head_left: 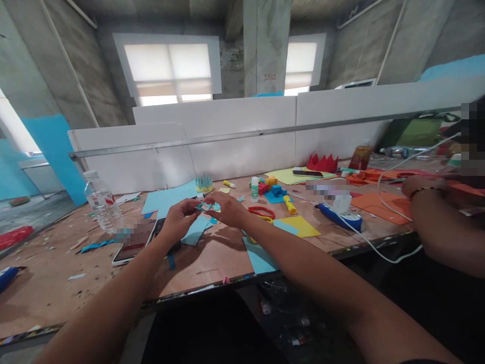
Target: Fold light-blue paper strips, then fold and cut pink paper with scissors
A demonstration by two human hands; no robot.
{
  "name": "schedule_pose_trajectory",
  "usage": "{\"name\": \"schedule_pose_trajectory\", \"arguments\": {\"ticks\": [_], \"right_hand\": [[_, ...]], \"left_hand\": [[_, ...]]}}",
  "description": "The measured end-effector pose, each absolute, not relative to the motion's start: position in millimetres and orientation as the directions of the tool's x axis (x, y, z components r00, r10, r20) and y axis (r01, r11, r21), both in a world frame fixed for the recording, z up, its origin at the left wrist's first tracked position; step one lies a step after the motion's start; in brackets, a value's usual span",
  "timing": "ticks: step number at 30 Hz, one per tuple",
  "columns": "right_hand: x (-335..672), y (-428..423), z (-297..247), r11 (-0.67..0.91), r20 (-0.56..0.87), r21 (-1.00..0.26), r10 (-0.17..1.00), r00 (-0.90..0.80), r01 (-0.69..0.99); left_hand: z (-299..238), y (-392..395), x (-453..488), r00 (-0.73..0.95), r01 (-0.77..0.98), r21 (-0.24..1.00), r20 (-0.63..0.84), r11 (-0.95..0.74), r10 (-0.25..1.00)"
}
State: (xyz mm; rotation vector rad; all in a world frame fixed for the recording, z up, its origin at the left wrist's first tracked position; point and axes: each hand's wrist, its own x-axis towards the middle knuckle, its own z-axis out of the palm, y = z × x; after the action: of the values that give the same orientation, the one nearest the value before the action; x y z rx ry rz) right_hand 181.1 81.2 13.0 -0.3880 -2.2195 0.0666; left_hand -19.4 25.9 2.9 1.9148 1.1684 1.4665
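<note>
Both my hands meet over the middle of the wooden table (56, 283). My left hand (178, 218) and my right hand (227, 208) pinch a small piece of light blue paper (203, 206) between their fingertips, held just above the table. Under the hands lie light blue paper sheets (195, 231). A phone (132, 243) lies just left of my left wrist. Red-handled scissors (261, 212) lie right of my right hand.
A water bottle (100, 199) stands at the left. Yellow paper (299, 226), a glue stick (254, 188), coloured paper blocks (275, 191) and a blue power strip (341, 216) with a white cable lie to the right. Another person's arm (439, 222) rests at the far right. A white partition (227, 136) backs the table.
</note>
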Motion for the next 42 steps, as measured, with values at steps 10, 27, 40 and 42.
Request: {"name": "schedule_pose_trajectory", "arguments": {"ticks": [10,27,40,42], "right_hand": [[182,84,11,0.916,0.736,-0.288,0.398,-0.549,0.277],[168,87,0,0.638,0.534,-0.770,0.652,-0.538,0.007],[166,93,-1,0.409,0.446,-0.892,0.727,-0.522,-0.191],[166,93,-1,0.411,0.457,-0.887,0.729,-0.510,-0.208]], "left_hand": [[1,22,-20,0.145,0.606,0.541,0.645,-0.583,0.750],[0,17,-17,0.192,0.709,0.420,0.658,-0.566,0.728],[0,20,-19,0.276,0.733,0.302,0.687,-0.609,0.672],[2,18,-18,0.302,0.724,0.284,0.688,-0.628,0.660]]}}
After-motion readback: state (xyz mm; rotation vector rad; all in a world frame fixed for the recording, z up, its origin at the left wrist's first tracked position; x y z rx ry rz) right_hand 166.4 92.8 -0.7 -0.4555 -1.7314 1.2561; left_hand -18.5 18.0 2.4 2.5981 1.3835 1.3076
